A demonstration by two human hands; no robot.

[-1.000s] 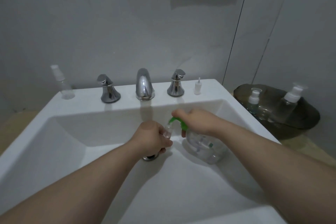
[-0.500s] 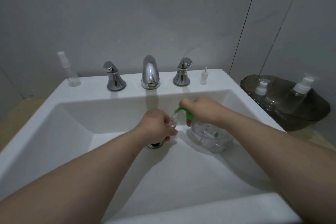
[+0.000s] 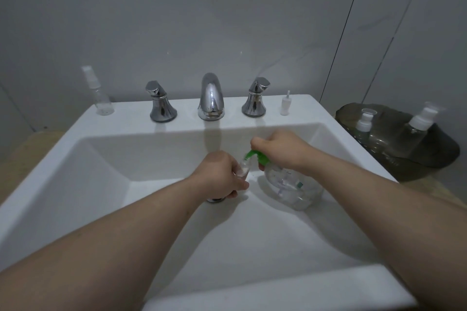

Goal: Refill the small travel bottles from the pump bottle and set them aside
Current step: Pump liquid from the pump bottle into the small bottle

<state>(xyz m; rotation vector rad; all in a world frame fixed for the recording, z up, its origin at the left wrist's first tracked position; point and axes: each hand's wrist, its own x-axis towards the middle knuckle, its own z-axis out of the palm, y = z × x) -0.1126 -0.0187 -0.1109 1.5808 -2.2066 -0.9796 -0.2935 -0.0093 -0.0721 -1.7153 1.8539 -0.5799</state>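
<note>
- Left hand (image 3: 219,174): fingers curled tight round a travel bottle (image 3: 243,168), low over the middle of the basin.
- Travel bottle: small and clear, its mouth up against the tip of the green nozzle (image 3: 249,155); most of it is hidden by the fingers.
- Right hand (image 3: 278,149): clamped over the green top of the pump bottle (image 3: 293,184), knuckles up.
- Pump bottle: clear, resting in the basin just right of the drain (image 3: 216,200).
- Sink (image 3: 75,159): white and square-edged.
- Faucet (image 3: 211,97): chrome, at the middle of the rear ledge, between the left handle (image 3: 161,103) and the right handle (image 3: 255,101).
- Spray bottle (image 3: 99,94): clear, upright at the left rear corner of the ledge.
- White cap (image 3: 285,103): small, upright at the right rear of the ledge.
- Tray (image 3: 429,159): dark, on the surface right of the sink.
- Short bottle (image 3: 364,124) and tall bottle (image 3: 417,131): white-topped, both in the tray.
</note>
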